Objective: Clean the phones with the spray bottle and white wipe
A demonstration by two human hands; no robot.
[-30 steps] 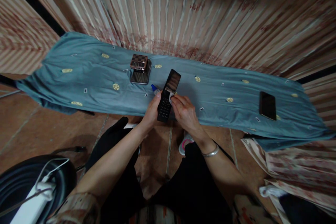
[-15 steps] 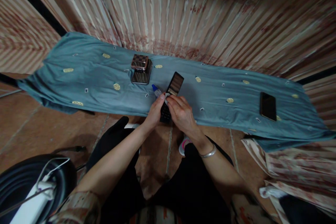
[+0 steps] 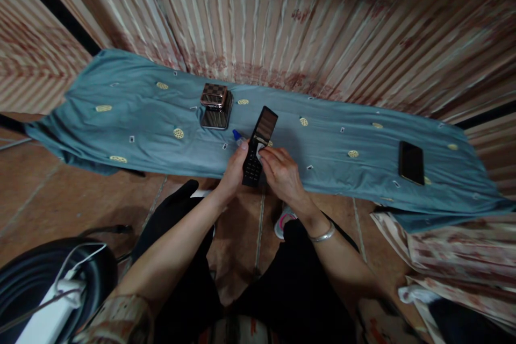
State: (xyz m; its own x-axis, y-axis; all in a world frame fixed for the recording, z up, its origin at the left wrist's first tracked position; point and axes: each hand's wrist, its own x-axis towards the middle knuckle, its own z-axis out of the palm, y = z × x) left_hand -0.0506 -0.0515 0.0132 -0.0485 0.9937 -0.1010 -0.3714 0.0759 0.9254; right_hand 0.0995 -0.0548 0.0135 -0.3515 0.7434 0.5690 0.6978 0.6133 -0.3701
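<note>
The left hand [image 3: 233,172] is gripping an open flip phone [image 3: 258,146] by the left edge of its keypad half, fingers closed around the body and holding it just above the near edge of the bench [image 3: 133,118], which is draped in a blue-green cloth with small yellow motifs. The phone's screen half is tilting up and away from the person. The right hand [image 3: 282,171] is pressing a small white wipe [image 3: 260,149] against the keypad near the hinge, fingertips pinched down on it; the wipe is mostly hidden, so it may be a cloth or a tissue. A small bottle with a blue cap [image 3: 237,137] is lying on the cloth just beside the left thumb.

By the look of it, the wiping of the keypad is under way, with the hinge area being worked and the lower keys not yet covered. The next stroke is calling for a firm hold from the left hand so the hinge is not flexing, and light pressure down the key rows.

Farther back, a checkered metal box [image 3: 215,106] is standing on the cloth, and a dark smartphone [image 3: 410,162] is lying well apart to the right.
</note>
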